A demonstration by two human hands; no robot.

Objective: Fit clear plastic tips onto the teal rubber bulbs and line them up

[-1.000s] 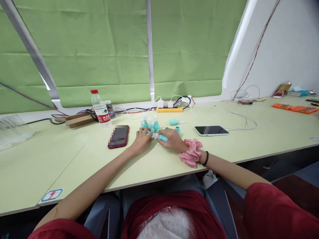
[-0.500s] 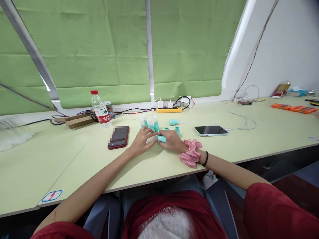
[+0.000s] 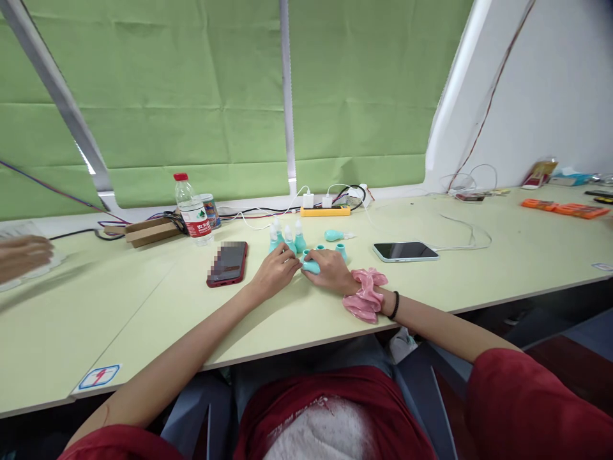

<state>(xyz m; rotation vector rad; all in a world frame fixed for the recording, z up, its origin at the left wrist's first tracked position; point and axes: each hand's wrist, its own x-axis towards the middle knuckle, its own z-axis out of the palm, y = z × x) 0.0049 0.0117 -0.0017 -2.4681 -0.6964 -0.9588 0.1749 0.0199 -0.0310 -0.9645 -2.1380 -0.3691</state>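
My right hand (image 3: 331, 270) is closed around a teal squeeze bulb (image 3: 311, 267) lying on its side just above the table. My left hand (image 3: 276, 275) meets it at the bulb's neck, fingers pinched together where the clear tip was seen; they now mostly hide that tip. Just beyond my hands stand several teal bulbs with clear pointed tips (image 3: 289, 240). Behind my right hand are several open-necked bulbs without tips (image 3: 341, 252), partly covered by it. Farther back, one bulb with a tip (image 3: 334, 235) lies on its side.
A red-cased phone (image 3: 228, 263) lies left of my hands, another phone (image 3: 406, 252) right. Behind are a water bottle (image 3: 195, 214), a can (image 3: 209, 209), a cardboard box (image 3: 153, 232) and a yellow power strip (image 3: 325, 211). Another person's hand (image 3: 23, 255) reaches in at far left.
My left fingers have closed in around the clear tip, which showed beneath them before. My right hand keeps its hold. Another person's hand has come in at the far left.
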